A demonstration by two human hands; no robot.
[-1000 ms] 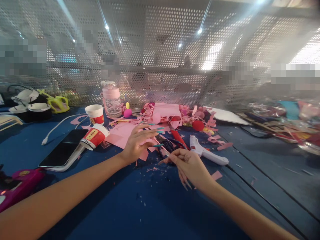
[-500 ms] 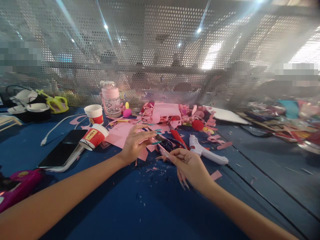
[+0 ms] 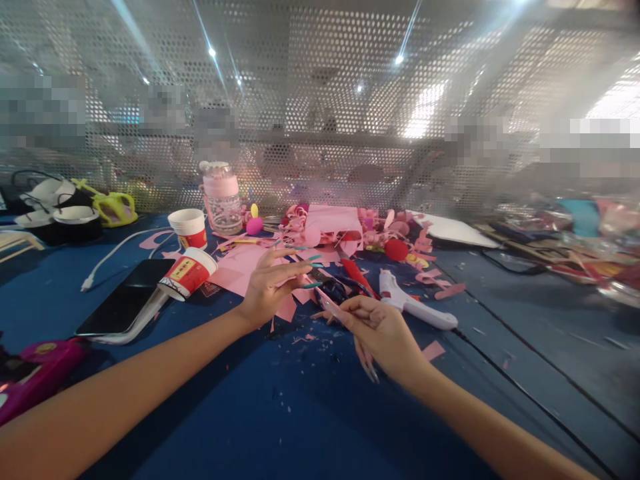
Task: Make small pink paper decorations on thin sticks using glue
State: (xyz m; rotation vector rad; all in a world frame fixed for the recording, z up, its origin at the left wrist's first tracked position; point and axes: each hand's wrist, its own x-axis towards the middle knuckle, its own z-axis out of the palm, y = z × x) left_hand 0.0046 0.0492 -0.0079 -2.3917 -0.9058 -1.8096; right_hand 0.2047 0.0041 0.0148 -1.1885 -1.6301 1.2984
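Note:
My right hand (image 3: 377, 330) pinches a small folded-looking piece of pink paper (image 3: 326, 301) between thumb and fingers, its other fingers hanging below. Close by on the left, my left hand (image 3: 270, 290) reaches over with long green nails, fingers stretched and thumb apart from them. Its thumb tip is near the upper end of the pink piece; whether they touch I cannot tell. Behind the hands lie a dark tangled item (image 3: 336, 288) and a red-handled tool (image 3: 357, 275). A white glue gun (image 3: 417, 307) rests right of my right hand. Pink paper sheets (image 3: 237, 267) lie behind my left hand.
Two red-and-white paper cups, one upright (image 3: 187, 227) and one tipped (image 3: 189, 275), are at left beside a black phone (image 3: 127, 297). A pink-topped bottle (image 3: 221, 203) stands behind. Pink scraps (image 3: 397, 230) pile at the back. A black cord (image 3: 525, 393) trails right.
Almost nothing differs. Both hands stay in place, with the pink paper piece still in my right fingers; there are only slight finger shifts.

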